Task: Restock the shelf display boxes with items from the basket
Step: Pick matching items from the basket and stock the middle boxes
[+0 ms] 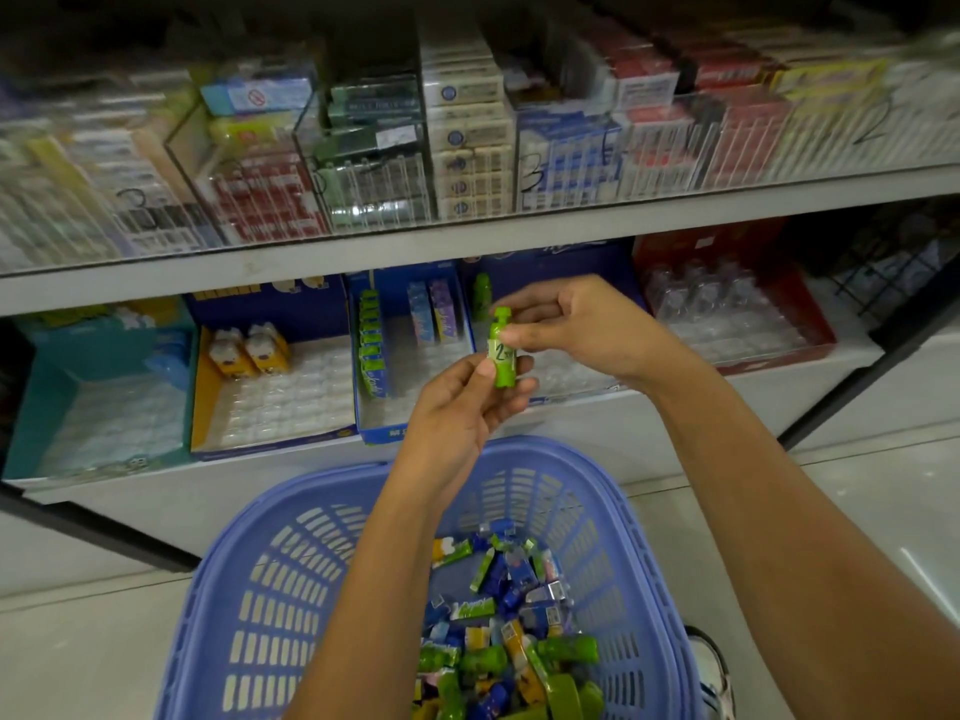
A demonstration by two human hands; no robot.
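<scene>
Both hands hold one small green bottle (503, 350) with a white price sticker, upright, in front of the lower shelf. My left hand (462, 407) grips its lower half from below. My right hand (576, 324) pinches its upper part from the right. Below them stands the blue plastic basket (270, 589), holding several small green, blue and yellow items (509, 631). On the lower shelf sit display boxes: a blue one (410, 350) with green and purple packs, a yellow one (270, 387) with two yellow items, and a blue box (550, 366) behind my hands with one green bottle (482, 296).
A teal display box (104, 397) stands at the left and a red one (737, 309) with clear bottles at the right. The upper shelf (467, 236) carries clear bins of cartons. A black wire rack (893, 267) is at far right. My shoe (714, 667) is beside the basket.
</scene>
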